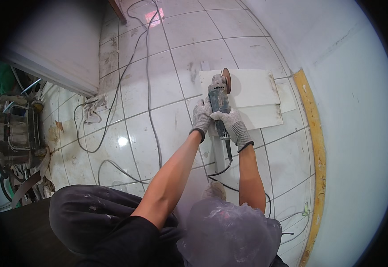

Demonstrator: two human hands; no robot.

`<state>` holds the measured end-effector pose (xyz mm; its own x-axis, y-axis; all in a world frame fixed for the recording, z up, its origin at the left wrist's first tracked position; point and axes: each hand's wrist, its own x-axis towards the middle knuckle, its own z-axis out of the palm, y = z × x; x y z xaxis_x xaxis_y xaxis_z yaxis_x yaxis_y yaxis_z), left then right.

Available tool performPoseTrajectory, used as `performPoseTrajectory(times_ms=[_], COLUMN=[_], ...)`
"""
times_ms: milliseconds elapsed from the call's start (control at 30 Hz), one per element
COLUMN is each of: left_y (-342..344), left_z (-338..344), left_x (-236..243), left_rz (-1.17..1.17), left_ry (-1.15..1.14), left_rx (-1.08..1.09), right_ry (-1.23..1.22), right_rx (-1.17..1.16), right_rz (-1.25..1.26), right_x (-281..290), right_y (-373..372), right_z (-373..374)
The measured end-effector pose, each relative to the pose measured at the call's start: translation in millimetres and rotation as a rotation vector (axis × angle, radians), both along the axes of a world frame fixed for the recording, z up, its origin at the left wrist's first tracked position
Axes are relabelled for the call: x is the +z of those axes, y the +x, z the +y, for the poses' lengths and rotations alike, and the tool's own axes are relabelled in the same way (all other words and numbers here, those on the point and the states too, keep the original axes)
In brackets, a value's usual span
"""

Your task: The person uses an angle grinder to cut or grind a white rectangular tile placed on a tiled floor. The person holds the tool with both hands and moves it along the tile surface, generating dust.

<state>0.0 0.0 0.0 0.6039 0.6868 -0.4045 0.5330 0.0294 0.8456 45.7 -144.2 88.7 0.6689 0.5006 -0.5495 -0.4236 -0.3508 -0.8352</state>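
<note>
Both my hands wear grey knit gloves and hold an angle grinder [219, 100] over a pale board. My left hand [201, 115] is closed on the left side of its dark body. Around the rear of the body, my right hand [232, 122] is wrapped from the right. A brown disc [227, 80] stands on edge at the grinder's far end; whether it touches anything is unclear. Under the tool lie flat off-white boards [254, 91], one overlapping another. The grinder's black cord [230, 151] runs back toward my knees.
Long grey cables [148, 89] loop across the tiled floor [176, 66]. A yellowish wooden strip [314, 142] runs along the base of the right wall. At the left stands a cluttered heap of equipment [14, 133], with a crumpled rag [94, 110] by the wall corner.
</note>
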Motion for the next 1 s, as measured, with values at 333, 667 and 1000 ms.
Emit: performPoseTrajectory(times_ms=[333,667,1000], left_y=[-0.6,1.5,-0.9], left_z=[-0.4,0.2,0.2], left_x=[-4.0,-2.9,9.1], left_rz=[-0.038,-0.016,-0.002], left_ry=[-0.097,-0.08,-0.053], left_rx=[0.025,0.025,0.023], right_ry=[-0.012,0.002,0.035], right_rx=[0.006,-0.003,0.014], right_rz=[-0.038,-0.02,-0.016], right_x=[-5.8,4.6,9.4], right_y=[-1.3,-3.2,-4.5], right_z=[-1.9,-1.4,-1.5])
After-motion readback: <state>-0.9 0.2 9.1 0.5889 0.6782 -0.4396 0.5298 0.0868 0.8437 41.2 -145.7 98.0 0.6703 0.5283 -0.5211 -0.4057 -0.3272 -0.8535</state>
